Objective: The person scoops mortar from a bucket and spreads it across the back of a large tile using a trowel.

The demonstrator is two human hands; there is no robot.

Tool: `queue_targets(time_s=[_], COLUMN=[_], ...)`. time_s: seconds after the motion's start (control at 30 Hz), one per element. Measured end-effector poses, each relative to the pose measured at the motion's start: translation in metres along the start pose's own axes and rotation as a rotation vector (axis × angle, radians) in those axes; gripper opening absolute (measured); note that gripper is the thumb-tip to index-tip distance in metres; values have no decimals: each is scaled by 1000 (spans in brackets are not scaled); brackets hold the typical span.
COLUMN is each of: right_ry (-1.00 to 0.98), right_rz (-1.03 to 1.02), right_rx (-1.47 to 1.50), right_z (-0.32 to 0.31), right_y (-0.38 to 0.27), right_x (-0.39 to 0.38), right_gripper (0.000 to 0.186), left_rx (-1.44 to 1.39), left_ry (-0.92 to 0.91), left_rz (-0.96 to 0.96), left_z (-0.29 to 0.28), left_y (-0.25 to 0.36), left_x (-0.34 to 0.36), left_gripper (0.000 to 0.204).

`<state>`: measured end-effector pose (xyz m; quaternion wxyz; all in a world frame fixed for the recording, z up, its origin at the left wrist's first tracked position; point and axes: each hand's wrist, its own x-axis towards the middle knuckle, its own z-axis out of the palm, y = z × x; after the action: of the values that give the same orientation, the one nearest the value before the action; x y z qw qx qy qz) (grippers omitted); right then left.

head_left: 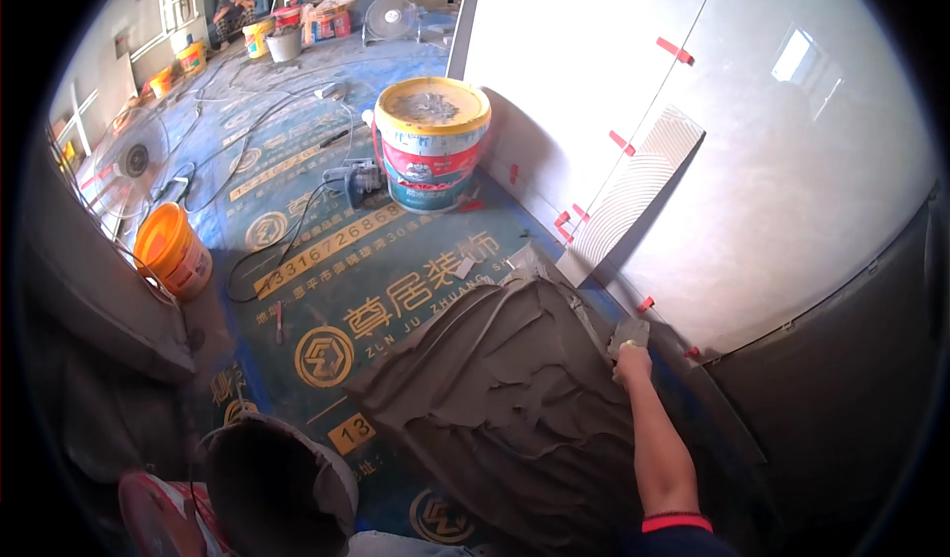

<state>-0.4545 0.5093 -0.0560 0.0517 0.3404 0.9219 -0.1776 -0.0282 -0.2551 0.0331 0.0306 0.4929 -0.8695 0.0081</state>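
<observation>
My right hand (631, 362) is closed around the handle of a trowel (630, 333), its grey blade by the right edge of a large slab on the floor. Thick grey mortar (505, 389) covers the slab in uneven ridges and swirls. One bare grey corner of the slab (539, 263) shows at its far end. My right forearm reaches in from the lower right, out of a dark sleeve with a red cuff. No part of my left hand appears. A dark-mouthed bucket (282, 488) stands at the lower left.
Glossy white wall tiles (792, 181) with red clips (676, 50) rise on the right; a ridged strip (643, 191) leans there. A yellow-rimmed bucket (430, 151) stands beside a power tool (353, 183). Left are an orange bucket (176, 250), cables and a fan (134, 159). Someone (235, 11) sits far back.
</observation>
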Motion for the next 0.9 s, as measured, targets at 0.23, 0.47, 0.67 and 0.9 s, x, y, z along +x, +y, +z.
queue_targets(time_s=[0.23, 0.47, 0.67, 0.9], right_ry=[-287, -413, -494, -643], right_rz=[-376, -305, -267, -299], right_rx=[821, 830, 766, 994], right_z=[-28, 9, 48, 4], right_y=[-60, -164, -218, -172], right_x=[-33, 9, 11, -18], right_gripper=[26, 25, 29, 30], left_rx=[36, 23, 70, 381], left_ry=[8, -8, -62, -168], left_rz=[18, 7, -79, -188], left_z=[-4, 4, 1, -45], left_y=[3, 1, 6, 42], left_x=[4, -1, -9, -19], left_gripper=[84, 84, 84, 83])
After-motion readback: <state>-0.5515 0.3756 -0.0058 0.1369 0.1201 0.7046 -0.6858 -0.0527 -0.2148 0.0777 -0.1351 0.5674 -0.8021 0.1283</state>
